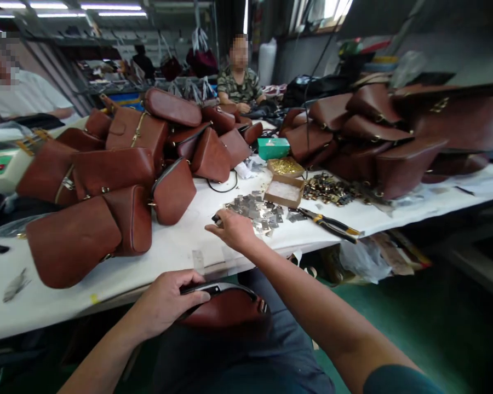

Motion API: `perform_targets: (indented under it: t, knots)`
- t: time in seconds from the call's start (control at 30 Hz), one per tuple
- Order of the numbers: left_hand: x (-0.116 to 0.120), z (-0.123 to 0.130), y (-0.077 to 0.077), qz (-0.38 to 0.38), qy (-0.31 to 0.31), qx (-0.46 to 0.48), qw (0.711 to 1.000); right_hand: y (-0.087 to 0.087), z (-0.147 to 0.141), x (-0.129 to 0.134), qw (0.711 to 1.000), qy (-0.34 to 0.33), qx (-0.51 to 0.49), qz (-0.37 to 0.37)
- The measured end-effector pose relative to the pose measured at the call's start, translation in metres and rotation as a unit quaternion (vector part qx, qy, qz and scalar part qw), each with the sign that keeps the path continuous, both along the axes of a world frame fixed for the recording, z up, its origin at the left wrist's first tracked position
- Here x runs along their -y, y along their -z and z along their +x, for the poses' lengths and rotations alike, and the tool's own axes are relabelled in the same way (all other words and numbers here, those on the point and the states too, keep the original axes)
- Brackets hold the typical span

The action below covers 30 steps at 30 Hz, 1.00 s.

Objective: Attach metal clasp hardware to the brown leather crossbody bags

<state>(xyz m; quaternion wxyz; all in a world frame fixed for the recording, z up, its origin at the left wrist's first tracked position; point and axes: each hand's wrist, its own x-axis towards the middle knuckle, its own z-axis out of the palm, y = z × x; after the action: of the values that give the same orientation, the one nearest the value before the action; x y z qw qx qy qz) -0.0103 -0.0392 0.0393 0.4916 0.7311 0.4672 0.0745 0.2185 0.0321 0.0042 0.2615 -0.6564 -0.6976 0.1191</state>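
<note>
On my lap lies a brown leather handbag [234, 312], its dark-edged opening facing up. My left hand [166, 301] is closed on the bag's rim, thumb pressed on the near side. Over the table, my right hand [234, 231] has its fingers pinched together around a small dark thing [217, 219], too small to name. Just behind it a pile of flat silvery metal plates [257, 210] is spread out. A pair of pliers [331, 223] with yellow and black handles rests to the right of the plates.
Brown handbags are heaped on the left [74, 241] and right [411, 153] of the white table [172, 246]. Small boxes stand mid-table, one holding gold-coloured pieces [286, 166], beside a heap of metal fittings [328, 189]. A person [240, 85] sits across; another [28, 93] is at left.
</note>
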Motion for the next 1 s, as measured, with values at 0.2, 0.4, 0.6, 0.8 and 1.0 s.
perform_targets:
  t: [0.2, 0.4, 0.6, 0.8, 1.0]
  knots:
    - [0.002, 0.002, -0.002, 0.023, 0.134, -0.071, 0.988, 0.035, 0.036, 0.051, 0.993, 0.047, -0.037, 0.107]
    - [-0.003, 0.020, 0.010, 0.060, 0.181, -0.104, 0.976, 0.098, 0.130, 0.161, 0.886, 0.324, -0.301, 0.143]
    - [-0.001, 0.034, 0.009, 0.160, 0.203, -0.182, 0.949, 0.131, 0.155, 0.175, 0.848, 0.330, -0.411, 0.059]
    - [0.006, 0.029, 0.021, 0.209, 0.202, -0.186, 0.939, 0.132, 0.151, 0.166, 0.796, 0.315, -0.516, 0.026]
    - [0.009, 0.025, 0.035, 0.222, 0.199, -0.153, 0.942, 0.135, 0.150, 0.165, 0.736, 0.316, -0.599, 0.015]
